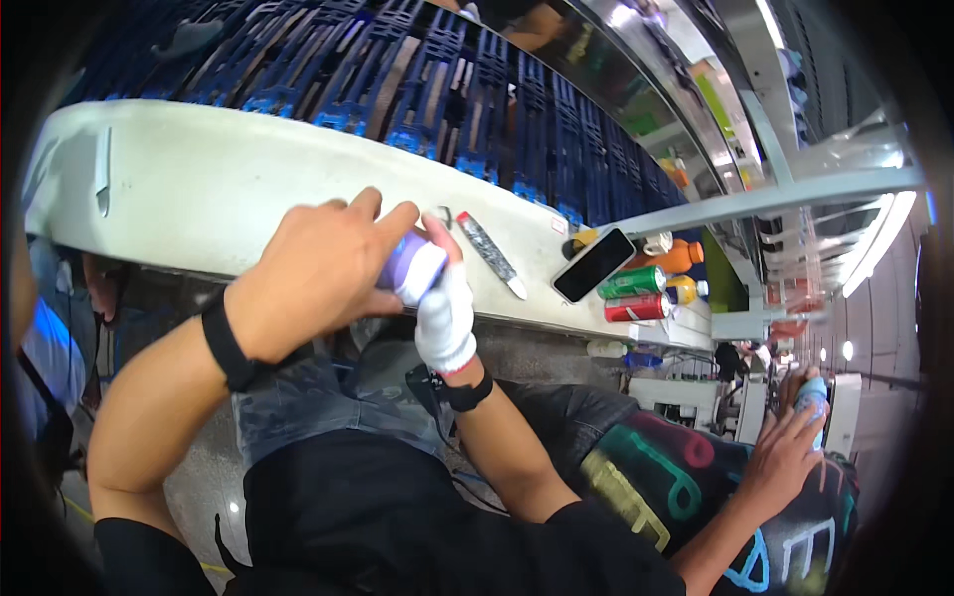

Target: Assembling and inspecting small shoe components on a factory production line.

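Observation:
Above the near edge of the white table, both my hands meet around a small purple and white cylinder point(414, 268); its kind I cannot make out. My left hand point(316, 260), bare with a black wristband, curls over it from the left and above. My right hand point(447, 313) wears a white glove with bare fingertips and grips it from the right. My fingers hide part of the cylinder. Just beyond my right hand lies a marker-like stick point(491, 252) with a red end, a dark patterned body and a white tip.
A phone point(593, 265), green can point(630, 282), red can point(637, 307), orange bottle point(682, 256) and yellow-topped bottle point(684, 289) crowd the table's right end. A knife-like tool point(103, 171) lies far left. Blue racks point(397, 84) line the back. At right, another person's hand point(780, 452) holds a light-blue bottle.

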